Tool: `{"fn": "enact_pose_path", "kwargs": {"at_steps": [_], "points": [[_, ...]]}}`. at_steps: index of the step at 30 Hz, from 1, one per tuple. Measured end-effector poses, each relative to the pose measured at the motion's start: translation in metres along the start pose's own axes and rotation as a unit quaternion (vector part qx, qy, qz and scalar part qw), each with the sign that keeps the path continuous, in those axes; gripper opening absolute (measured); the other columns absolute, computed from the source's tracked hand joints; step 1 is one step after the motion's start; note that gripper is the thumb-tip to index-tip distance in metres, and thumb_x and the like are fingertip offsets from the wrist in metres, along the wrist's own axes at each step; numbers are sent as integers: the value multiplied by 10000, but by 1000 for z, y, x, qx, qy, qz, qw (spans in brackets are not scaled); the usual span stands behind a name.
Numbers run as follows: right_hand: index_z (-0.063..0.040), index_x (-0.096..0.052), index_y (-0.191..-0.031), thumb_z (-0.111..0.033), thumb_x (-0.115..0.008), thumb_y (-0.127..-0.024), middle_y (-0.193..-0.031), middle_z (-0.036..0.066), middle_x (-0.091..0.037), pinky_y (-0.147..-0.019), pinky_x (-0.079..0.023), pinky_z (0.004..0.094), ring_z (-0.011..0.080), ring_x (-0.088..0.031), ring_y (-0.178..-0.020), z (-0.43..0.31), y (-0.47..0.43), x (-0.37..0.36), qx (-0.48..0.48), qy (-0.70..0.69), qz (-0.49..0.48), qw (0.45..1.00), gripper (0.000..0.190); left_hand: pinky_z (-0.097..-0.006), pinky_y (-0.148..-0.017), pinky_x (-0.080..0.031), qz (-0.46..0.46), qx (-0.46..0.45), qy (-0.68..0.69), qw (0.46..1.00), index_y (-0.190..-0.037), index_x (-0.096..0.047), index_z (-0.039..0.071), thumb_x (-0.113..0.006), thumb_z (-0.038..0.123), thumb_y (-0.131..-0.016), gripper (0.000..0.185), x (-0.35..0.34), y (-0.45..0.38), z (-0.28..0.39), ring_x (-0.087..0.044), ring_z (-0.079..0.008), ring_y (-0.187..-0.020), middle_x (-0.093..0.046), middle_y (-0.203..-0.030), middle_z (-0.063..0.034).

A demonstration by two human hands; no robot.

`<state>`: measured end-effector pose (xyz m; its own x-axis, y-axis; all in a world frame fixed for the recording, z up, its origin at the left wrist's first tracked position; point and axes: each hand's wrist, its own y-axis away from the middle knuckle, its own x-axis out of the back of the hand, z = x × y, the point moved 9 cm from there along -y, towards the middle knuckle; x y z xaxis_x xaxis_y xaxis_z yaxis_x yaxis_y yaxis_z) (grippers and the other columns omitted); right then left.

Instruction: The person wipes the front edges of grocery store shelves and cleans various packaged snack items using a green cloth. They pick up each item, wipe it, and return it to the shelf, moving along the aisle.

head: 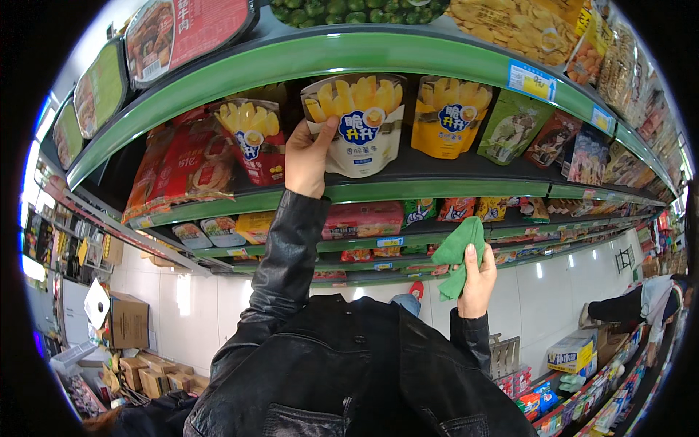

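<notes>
My left hand (309, 155) grips the left edge of a white snack pouch (365, 147) printed with potato fries, thumb on its front. The pouch is upright at the front of a green-edged shelf (437, 188); whether its base touches the shelf I cannot tell. To its left stands a red fries pouch (267, 169), to its right a yellow fries pouch (445, 142). Lower and to the right, my right hand (477, 278) holds a folded green cloth (458, 254), pinched under the thumb, in front of the lower shelves.
Above runs another green shelf edge (338, 52) with a price tag (532, 81). Red snack bags (188, 164) fill the shelf's left part. Cardboard boxes (155, 377) sit on the floor at lower left. Another person (628, 303) bends by shelves at far right.
</notes>
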<state>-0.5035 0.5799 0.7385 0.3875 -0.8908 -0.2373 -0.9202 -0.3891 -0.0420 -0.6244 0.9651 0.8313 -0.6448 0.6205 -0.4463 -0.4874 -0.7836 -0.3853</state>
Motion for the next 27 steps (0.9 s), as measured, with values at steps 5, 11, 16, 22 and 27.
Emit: {"fn": "enact_pose_path", "kwargs": {"at_steps": [5, 11, 16, 22, 27], "points": [[-26, -629, -1229, -226, -676, -1084, -1006, 10, -668, -694, -502, 251, 77, -589, -791, 10, 8, 20, -1, -13, 13, 1000, 251, -259, -884, -518, -15, -20, -33, 999, -1189, -724, 38, -766, 202, -1027, 234, 5, -27, -21, -689, -84, -982, -779, -1109, -14], [-24, -629, -1240, -240, -678, -1084, -1005, 9, -668, -678, -498, 245, 77, -585, -771, 5, 5, 26, 7, -20, 27, 999, 270, -273, -905, -517, -22, -24, -28, 999, -1203, -718, 35, -760, 215, -1032, 252, 3, -34, -25, -690, -97, -1005, -773, -1133, -23], [-28, -635, -1241, -244, -687, -1079, -1006, 7, -669, -681, -505, 243, 77, -594, -780, 10, -3, 22, 0, -17, 17, 1000, 275, -271, -900, -515, -35, -20, -12, 999, -1189, -720, 34, -768, 215, -1026, 249, -3, -37, -35, -689, -94, -1000, -771, -1126, -21], [-39, -643, -1217, -234, -688, -1078, -997, -4, -661, -683, -500, 242, 70, -588, -773, 13, -5, 14, -5, -20, 1, 1000, 244, -265, -897, -509, -24, -6, -32, 999, -1154, -729, 37, -775, 219, -1021, 230, -7, -40, -37, -687, -93, -991, -772, -1092, -15], [-39, -642, -1207, -239, -689, -1077, -988, -4, -662, -679, -499, 238, 68, -588, -765, 16, -4, 15, -12, -14, -8, 1000, 244, -270, -902, -512, -31, -15, -25, 999, -1161, -735, 40, -783, 228, -1015, 242, -8, -42, -38, -689, -93, -999, -773, -1081, -9]]}}
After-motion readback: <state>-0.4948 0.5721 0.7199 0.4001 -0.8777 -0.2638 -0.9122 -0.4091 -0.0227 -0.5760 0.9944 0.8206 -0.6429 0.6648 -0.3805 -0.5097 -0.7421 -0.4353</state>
